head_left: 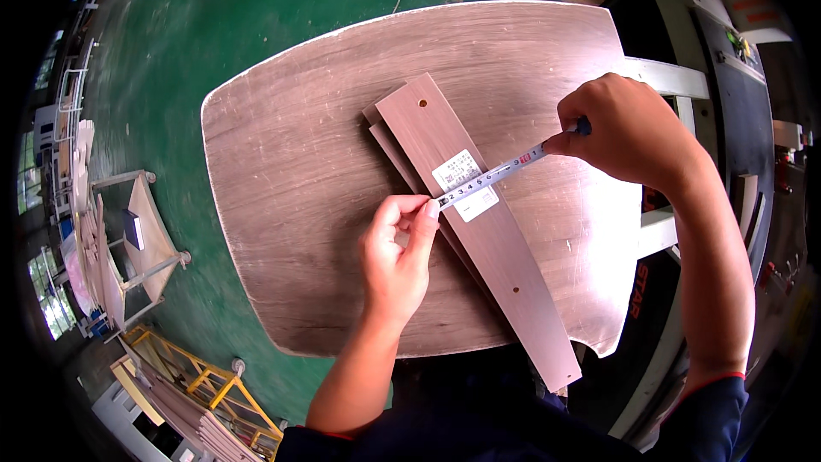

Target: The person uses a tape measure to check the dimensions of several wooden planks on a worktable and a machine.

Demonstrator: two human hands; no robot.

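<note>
The dark navy top (pixel 410 436) has sleeves (pixel 705 417) ending near the elbows, edged with thin red trim (pixel 725 376).

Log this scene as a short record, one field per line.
Left hand: left hand pinches one end of the tape
Right hand: right hand grips the tape farther along
Tape: drawn out across the top plank, over its white label
Top plank: wood-grained, with small holes, lying on at least one more plank
Support: wood-grained table with curved edges
Surroundings: green floor; yellow cart at lower left
</note>
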